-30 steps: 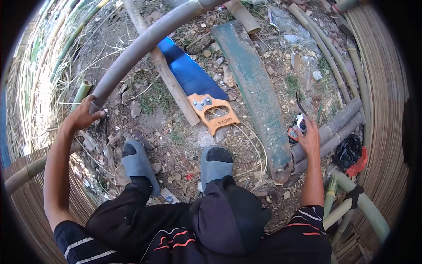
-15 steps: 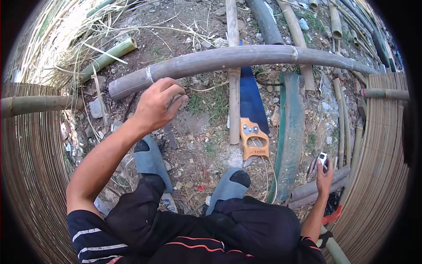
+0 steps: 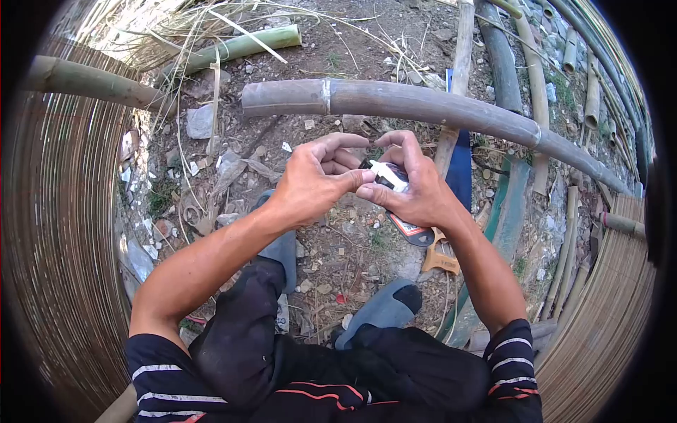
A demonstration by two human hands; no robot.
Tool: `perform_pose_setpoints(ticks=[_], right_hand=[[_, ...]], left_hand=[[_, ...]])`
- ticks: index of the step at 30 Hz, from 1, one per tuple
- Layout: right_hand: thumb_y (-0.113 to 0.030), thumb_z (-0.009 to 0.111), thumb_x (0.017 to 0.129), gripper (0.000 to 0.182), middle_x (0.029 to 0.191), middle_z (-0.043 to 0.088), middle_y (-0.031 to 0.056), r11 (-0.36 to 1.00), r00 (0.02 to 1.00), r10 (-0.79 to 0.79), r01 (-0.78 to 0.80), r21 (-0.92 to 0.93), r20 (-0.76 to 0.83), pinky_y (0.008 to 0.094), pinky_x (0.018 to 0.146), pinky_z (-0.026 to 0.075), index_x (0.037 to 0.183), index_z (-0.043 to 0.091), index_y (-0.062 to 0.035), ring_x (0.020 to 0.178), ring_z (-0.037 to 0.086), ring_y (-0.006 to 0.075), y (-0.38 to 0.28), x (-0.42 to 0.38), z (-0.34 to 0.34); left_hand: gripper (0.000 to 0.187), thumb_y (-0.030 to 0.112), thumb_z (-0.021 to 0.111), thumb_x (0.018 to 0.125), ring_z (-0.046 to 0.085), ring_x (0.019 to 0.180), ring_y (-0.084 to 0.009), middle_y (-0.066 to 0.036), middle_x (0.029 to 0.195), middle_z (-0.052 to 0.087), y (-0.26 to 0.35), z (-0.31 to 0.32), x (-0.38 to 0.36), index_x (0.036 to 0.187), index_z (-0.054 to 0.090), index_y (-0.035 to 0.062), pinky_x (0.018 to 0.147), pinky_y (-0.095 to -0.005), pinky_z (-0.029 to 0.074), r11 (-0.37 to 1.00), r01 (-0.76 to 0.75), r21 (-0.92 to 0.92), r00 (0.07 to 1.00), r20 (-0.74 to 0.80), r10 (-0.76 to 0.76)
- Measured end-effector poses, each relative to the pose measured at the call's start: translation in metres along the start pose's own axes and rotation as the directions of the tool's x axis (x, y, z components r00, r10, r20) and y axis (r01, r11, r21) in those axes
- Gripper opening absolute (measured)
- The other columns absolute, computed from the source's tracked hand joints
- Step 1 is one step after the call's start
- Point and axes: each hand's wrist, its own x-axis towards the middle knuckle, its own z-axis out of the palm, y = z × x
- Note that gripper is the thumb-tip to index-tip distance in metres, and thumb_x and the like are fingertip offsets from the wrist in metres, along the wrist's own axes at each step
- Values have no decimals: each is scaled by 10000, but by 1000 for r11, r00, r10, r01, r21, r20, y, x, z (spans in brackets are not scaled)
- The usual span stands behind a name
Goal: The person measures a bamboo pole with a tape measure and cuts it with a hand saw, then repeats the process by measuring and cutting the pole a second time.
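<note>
In front of my chest, my right hand (image 3: 423,189) is closed around a compact white and black tape measure (image 3: 391,176). My left hand (image 3: 310,182) meets it from the other side, thumb against its front end and fingers curled over; exactly what the fingertips pinch is hidden. A dark piece with a red and white label (image 3: 407,225) shows below the right hand. Just beyond both hands a thick grey-brown bamboo pole (image 3: 402,99) lies crosswise. The handsaw, with its blue blade (image 3: 460,173) and wooden handle (image 3: 441,259), is partly covered by my right arm.
A thinner pole (image 3: 462,49) runs under the bamboo. To the right lies a green split bamboo piece (image 3: 511,201). A green bamboo length (image 3: 247,44) and loose strips are at upper left. Slatted bamboo screens (image 3: 70,233) stand at both sides. My sandals (image 3: 381,314) rest on littered ground.
My right hand has come up from the lower right with the tape measure to the middle. My left hand has left the bamboo's end and joined it. The view has shifted left.
</note>
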Motion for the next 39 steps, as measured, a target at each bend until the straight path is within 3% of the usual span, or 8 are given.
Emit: perform_pose_setpoints(ticks=[3, 6, 10, 13, 22, 28, 36, 39], right_hand=[[-504, 821, 910, 752, 1064, 738, 296, 991, 992, 38, -21, -129, 125, 512, 907, 575, 1357, 468, -14, 1072, 742, 428, -3, 11, -1], [-444, 712, 995, 464, 1093, 743, 240, 943, 971, 176, -118, -310, 164, 503, 932, 554, 1271, 592, -90, 1061, 723, 430, -12, 12, -33], [-363, 649, 1001, 335, 1119, 745, 208, 712, 980, 151, -200, -673, -131, 523, 939, 531, 1202, 677, -98, 1080, 696, 435, 27, 0, -101], [-317, 669, 989, 302, 1089, 728, 242, 667, 945, 271, -323, -672, -185, 499, 933, 519, 1140, 685, -57, 1062, 685, 444, 49, -6, -168], [-380, 659, 1033, 360, 1062, 713, 298, 606, 925, 295, -376, -701, -241, 510, 926, 500, 1102, 712, -30, 1071, 666, 466, 79, -2, -228], [-431, 639, 1037, 377, 1047, 763, 202, 409, 857, 316, -511, -756, -408, 519, 879, 538, 1156, 761, -95, 1021, 720, 409, 104, -11, -232], [-479, 661, 1009, 395, 1114, 746, 155, 247, 778, 130, -625, -740, -614, 508, 926, 561, 1168, 784, -139, 1073, 722, 377, 154, -49, -272], [-510, 691, 985, 434, 1115, 744, 164, 347, 772, 13, -599, -721, -635, 513, 952, 553, 1175, 786, -131, 1096, 715, 384, 174, -60, -279]], left_hand=[[347, 121, 780, 991, 721, 962, -120, -77, 1035, 742, -2, -13, -6, 1289, 684, -29, 858, -291, 607, 998, 3, -60, 1000, -16, -4], [301, 147, 779, 997, 716, 922, -130, -87, 1059, 751, -3, -44, -4, 1238, 709, -20, 838, -282, 604, 999, -52, -16, 985, -167, 48], [274, 154, 738, 1027, 724, 899, -152, -85, 1043, 752, -22, -144, 23, 1235, 709, -22, 828, -293, 623, 996, -86, 12, 811, -581, 77], [280, 153, 749, 1017, 734, 935, -166, -92, 1083, 759, -54, -197, 48, 1235, 729, -22, 820, -296, 634, 1000, -18, 20, 728, -685, 27], [317, 212, 822, 963, 724, 965, -162, -93, 1118, 768, -62, -186, 73, 1196, 776, 3, 807, -295, 635, 990, 114, 88, 732, -681, -23], [376, 222, 853, 939, 729, 910, -151, -106, 1083, 770, -60, -183, 74, 1208, 754, -22, 741, -269, 634, 991, 106, 77, 715, -698, -22], [359, 299, 787, 977, 678, 817, -134, -107, 1010, 756, -50, -193, 84, 1213, 774, 29, 752, -314, 587, 802, 370, 468, 724, -687, 66], [433, 289, 767, 976, 724, 1006, -270, -174, 1118, 758, -25, -165, 83, 1331, 715, 47, 942, -423, 572, 627, 434, 648, 702, -679, 215]])
